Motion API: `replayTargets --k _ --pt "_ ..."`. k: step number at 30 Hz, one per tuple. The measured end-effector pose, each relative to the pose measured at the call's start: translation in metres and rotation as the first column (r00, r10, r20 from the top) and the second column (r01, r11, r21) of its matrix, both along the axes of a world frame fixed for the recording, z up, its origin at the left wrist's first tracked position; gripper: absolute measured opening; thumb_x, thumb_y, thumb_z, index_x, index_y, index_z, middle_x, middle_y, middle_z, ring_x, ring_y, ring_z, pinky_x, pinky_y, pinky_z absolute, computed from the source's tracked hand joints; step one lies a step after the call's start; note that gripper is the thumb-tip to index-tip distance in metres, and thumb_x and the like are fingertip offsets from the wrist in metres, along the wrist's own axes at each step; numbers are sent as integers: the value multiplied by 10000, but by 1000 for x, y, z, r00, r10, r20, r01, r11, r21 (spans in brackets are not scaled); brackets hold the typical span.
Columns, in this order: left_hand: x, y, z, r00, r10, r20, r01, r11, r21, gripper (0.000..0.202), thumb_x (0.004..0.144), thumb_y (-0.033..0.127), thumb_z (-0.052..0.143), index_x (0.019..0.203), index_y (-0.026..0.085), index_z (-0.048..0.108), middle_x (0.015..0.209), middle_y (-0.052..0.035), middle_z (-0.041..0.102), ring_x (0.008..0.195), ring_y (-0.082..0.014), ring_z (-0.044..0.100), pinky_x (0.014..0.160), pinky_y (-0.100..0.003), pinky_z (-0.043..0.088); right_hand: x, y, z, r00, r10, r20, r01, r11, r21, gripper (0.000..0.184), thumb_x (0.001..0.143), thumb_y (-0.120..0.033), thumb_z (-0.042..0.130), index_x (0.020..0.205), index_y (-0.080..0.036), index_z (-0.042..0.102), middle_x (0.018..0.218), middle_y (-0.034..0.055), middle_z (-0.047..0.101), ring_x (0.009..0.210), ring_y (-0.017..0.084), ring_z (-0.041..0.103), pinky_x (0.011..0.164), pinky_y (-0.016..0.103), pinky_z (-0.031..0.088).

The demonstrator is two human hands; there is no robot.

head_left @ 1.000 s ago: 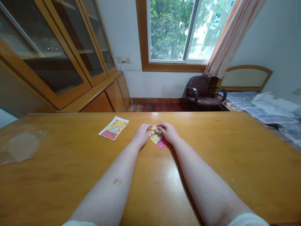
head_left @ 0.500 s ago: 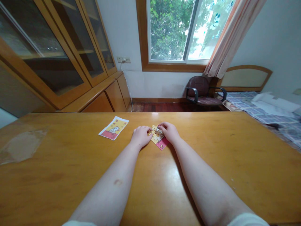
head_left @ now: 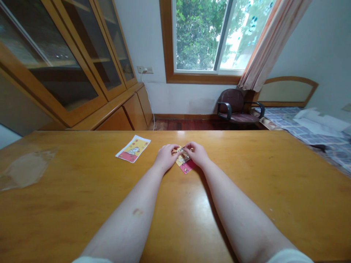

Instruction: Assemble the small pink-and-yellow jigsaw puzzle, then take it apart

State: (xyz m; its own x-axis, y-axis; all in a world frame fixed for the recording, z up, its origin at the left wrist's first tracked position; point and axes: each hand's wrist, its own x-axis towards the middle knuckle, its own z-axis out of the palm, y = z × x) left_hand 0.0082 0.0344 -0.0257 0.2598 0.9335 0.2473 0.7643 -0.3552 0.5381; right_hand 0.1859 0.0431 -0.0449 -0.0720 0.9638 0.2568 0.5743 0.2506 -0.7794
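A partly covered jigsaw puzzle (head_left: 187,167) in yellow and pink lies on the wooden table, one pink corner pointing toward me. My left hand (head_left: 166,156) has its fingers and thumb closed on loose-looking pieces at the puzzle's far left edge. From the other side, my right hand (head_left: 197,155) pinches pieces at the upper right part, its thumb close to the left one. The fingers hide much of the upper puzzle, so single pieces are hard to make out. To the left lies a printed picture card (head_left: 133,149) in the same yellow and pink, with a white cartoon animal.
The wooden table (head_left: 109,215) stretches wide around both arms. A clear plastic sheet (head_left: 29,170) lies at its left. Beyond the far edge stand a glass-door cabinet (head_left: 90,54), a brown armchair (head_left: 236,106) and a bed (head_left: 298,117) with checked bedding.
Both hands have drawn slightly closer together over the puzzle's upper part, the left thumb moving inward. The pieces between them look raised or bunched. The card has stayed in place.
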Motion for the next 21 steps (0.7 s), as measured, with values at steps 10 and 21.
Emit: replayTargets --k 10,21 --pt "3 0 -5 942 -11 334 65 987 -149 276 769 276 624 1025 181 665 843 -21 709 798 -165 648 766 -281 521 -2 -3 3 998 34 -57 -36 999 -23 109 770 -280 659 798 -187 710 745 11 698 710 144 620 681 253 456" --pt "0 3 -5 976 -29 214 50 994 -94 211 824 285 575 983 202 688 934 -31 717 850 -173 643 792 -277 493 -1 -1 2 994 101 49 -101 995 -13 108 794 -253 669 850 -209 749 809 26 727 745 150 630 720 261 469"
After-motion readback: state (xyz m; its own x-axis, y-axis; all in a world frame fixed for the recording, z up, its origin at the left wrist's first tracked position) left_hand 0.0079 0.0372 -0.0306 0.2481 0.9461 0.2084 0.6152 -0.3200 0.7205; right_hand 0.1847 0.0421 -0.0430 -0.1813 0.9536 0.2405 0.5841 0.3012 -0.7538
